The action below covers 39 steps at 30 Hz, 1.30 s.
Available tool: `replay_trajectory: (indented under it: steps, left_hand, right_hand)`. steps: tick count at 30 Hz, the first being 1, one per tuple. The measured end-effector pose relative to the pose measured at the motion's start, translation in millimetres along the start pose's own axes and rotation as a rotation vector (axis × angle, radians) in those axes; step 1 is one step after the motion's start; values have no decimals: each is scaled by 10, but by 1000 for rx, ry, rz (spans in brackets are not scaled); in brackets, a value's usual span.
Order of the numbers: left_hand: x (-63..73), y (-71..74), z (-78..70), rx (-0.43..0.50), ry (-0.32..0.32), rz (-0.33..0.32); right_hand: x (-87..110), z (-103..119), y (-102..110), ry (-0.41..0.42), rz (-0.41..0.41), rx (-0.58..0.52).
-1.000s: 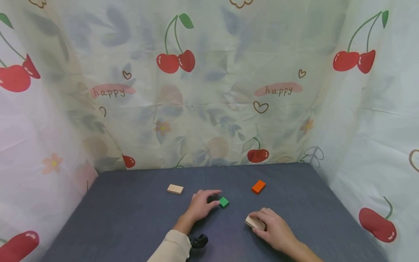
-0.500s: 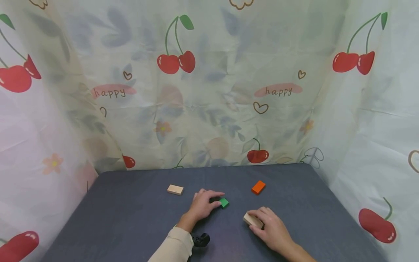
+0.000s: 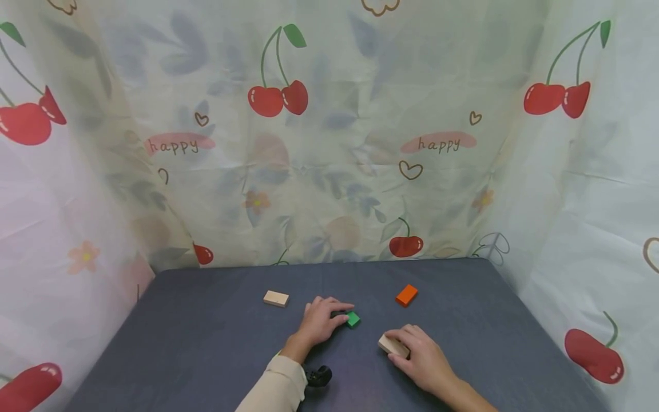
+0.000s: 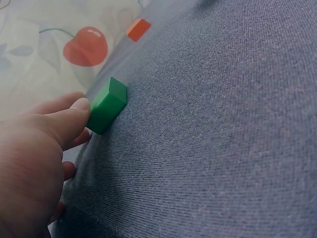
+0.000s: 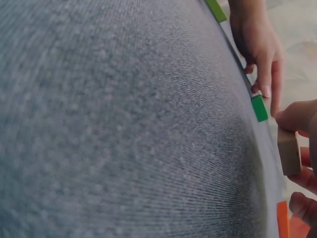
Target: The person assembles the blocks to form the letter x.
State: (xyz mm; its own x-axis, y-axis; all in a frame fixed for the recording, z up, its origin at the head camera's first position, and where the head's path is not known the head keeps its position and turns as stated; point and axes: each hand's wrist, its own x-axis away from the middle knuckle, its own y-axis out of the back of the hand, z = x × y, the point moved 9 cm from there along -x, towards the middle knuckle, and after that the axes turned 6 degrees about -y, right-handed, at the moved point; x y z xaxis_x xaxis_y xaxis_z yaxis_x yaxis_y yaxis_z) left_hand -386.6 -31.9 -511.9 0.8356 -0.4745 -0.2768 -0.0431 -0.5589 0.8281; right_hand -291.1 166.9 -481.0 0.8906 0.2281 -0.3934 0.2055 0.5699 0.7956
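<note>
My left hand (image 3: 318,323) pinches one end of a small green block (image 3: 353,319) near the table's middle. In the left wrist view the thumb lies against the end of the green block (image 4: 108,106), with the index finger partly hidden behind it. To the right and nearer me, my right hand (image 3: 424,359) grips a plain wooden block (image 3: 393,346) between thumb and fingers. The right wrist view shows that wooden block (image 5: 288,152) held above the dark cloth, its far side covered by fingers.
A second plain wooden block (image 3: 276,298) lies back left, an orange block (image 3: 407,295) back right. A light green block (image 5: 216,10) appears beside the left forearm in the right wrist view. A black device (image 3: 319,376) sits by the left wrist. Printed curtains (image 3: 329,143) enclose the dark table.
My right hand has moved slightly left with the wooden block. My left hand has shifted a little right, its fingers closing on the green block.
</note>
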Motion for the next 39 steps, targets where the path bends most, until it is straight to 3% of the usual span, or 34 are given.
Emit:
replay_trajectory:
  steps: [18,39]
  left_hand:
    - [8,-40,44,-27,45,-3]
    - [-12,-36,14,-69,50,0]
  right_hand:
    - [2,-25,-170,-50,27,-18]
    - [-115,42,-217,-82,-44,14]
